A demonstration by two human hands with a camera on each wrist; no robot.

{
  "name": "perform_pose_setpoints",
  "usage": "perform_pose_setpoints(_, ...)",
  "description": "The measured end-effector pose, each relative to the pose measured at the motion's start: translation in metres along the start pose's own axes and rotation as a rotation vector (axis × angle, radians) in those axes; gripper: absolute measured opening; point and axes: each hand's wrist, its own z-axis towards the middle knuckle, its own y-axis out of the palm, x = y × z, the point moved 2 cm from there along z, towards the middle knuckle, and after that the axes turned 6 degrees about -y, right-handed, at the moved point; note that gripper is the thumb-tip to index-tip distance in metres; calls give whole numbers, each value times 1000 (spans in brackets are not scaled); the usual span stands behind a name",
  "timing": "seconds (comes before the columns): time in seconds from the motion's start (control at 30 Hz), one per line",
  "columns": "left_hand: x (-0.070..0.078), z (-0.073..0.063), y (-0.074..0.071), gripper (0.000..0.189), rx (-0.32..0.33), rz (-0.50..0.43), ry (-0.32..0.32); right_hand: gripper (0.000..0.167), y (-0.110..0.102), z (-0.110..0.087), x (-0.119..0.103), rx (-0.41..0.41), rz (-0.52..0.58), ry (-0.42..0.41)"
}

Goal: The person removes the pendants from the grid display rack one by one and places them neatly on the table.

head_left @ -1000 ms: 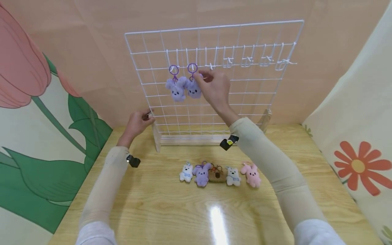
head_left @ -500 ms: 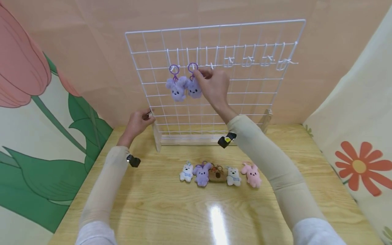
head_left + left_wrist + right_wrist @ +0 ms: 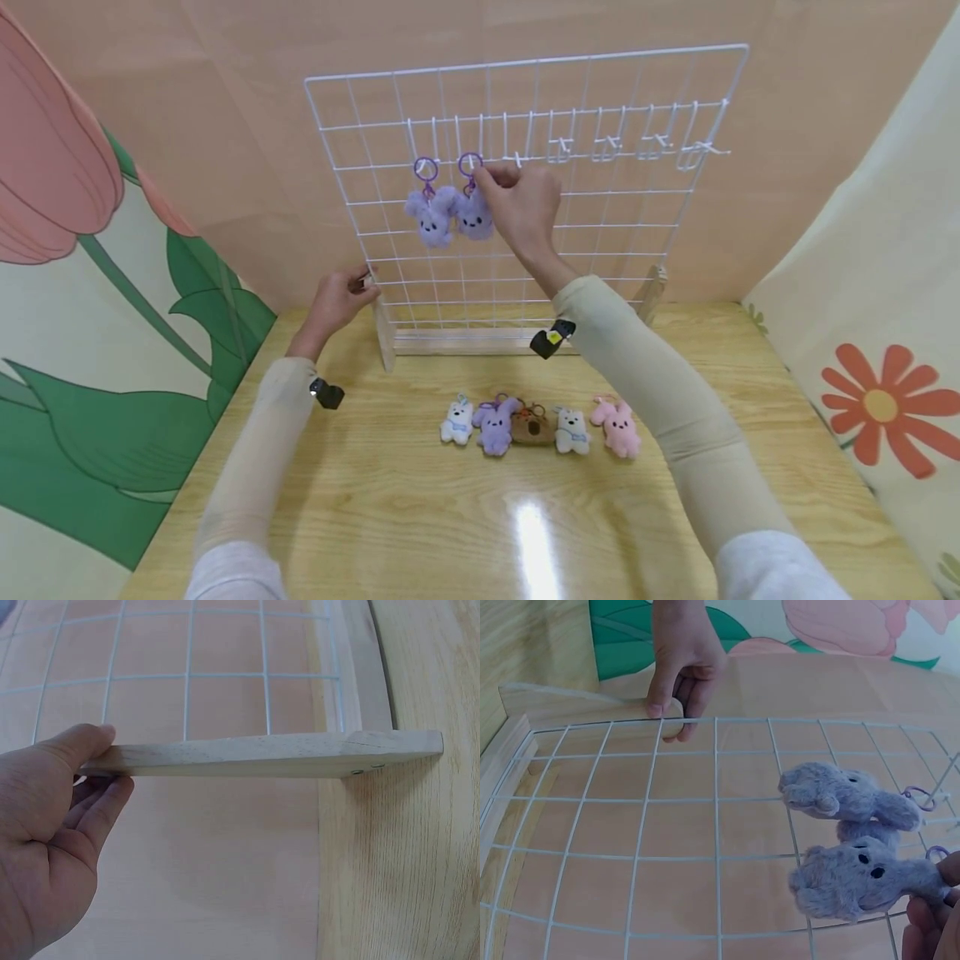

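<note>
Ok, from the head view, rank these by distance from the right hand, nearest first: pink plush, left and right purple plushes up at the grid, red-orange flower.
1. Right purple plush: pinched by the right hand.
2. Left purple plush: just left of the first.
3. Pink plush: below, on the table.
4. Red-orange flower: far right.

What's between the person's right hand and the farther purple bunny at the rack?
The nearer purple bunny keychain, which the right hand pinches near its top; the head and right wrist views both show it.
</note>
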Motion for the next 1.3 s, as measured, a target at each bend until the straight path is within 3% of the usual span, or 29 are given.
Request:
perform_pose_setpoints(0.4, 0, 1, 0, 47, -2, -11, -6, 22, -1, 1, 2, 44, 7, -22)
perform_pose_setpoints(0.67, -3, 2, 1, 47, -1, -1, 8, 22, -1, -3, 3, 36, 104, 14)
perform_pose_setpoints(1.3, 1, -2, 1, 49, 3, -32, 14, 17, -12, -16, -1, 46, 238, -29)
